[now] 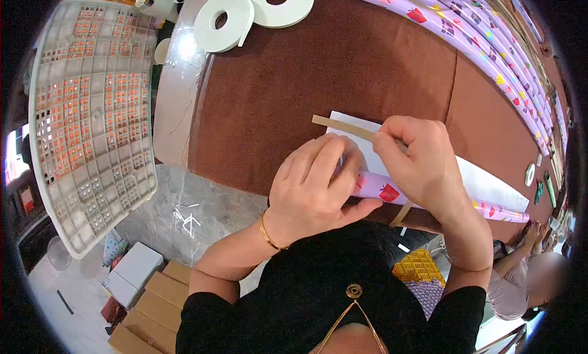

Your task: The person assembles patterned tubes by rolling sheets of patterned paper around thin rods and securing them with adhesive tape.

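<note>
A roll of lilac wrapping paper (pixel 387 191) with red and yellow prints lies along the near table edge, its white underside (pixel 484 177) partly spread out. My left hand (pixel 315 185) is wrapped over the roll's left end, the thumb along its near side. Between the thumb and fingers of my right hand (pixel 419 161) is a tan strip (pixel 343 126), pinched just above the roll. The strip's free end points left over the white sheet. A second tan piece (pixel 401 214) shows below the roll; whether it joins the strip is hidden.
Two white tape rolls (pixel 205 32) (pixel 294 8) lie on the brown-covered table (pixel 282 72). More printed paper rolls (pixel 484 54) are stacked at far right. Green scissors (pixel 539 193) lie near the right edge. A plastic crate (pixel 95 121) stands left; another person (pixel 511 286) sits right.
</note>
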Available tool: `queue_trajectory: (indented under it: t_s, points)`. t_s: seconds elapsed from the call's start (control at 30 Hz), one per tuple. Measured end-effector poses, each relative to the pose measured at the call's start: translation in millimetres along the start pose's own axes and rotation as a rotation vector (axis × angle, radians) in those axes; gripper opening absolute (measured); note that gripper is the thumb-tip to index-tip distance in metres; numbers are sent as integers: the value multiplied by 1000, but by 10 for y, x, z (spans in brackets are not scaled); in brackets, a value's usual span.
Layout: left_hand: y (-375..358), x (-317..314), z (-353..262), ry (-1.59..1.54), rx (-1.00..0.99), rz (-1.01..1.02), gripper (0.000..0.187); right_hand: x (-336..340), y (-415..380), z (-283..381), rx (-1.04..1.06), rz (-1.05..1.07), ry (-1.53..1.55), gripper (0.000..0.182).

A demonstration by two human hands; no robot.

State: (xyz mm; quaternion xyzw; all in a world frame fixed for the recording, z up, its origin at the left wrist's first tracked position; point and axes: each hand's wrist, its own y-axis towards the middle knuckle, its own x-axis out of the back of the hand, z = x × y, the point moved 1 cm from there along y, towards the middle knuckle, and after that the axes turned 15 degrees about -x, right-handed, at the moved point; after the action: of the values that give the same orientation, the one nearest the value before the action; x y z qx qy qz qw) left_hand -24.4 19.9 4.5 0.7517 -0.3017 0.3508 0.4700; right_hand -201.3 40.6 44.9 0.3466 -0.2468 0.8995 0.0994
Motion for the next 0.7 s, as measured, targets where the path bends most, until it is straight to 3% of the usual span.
queue_trajectory:
  t_s: [0.5,0.7]
  points:
    - [-19,-12,-7,29,-1,6,52,36,7,-18,-88,50,-16,17]
    - [-5,-6,-18,57,20,24,54,5,31,-38,32,-17,-37,20]
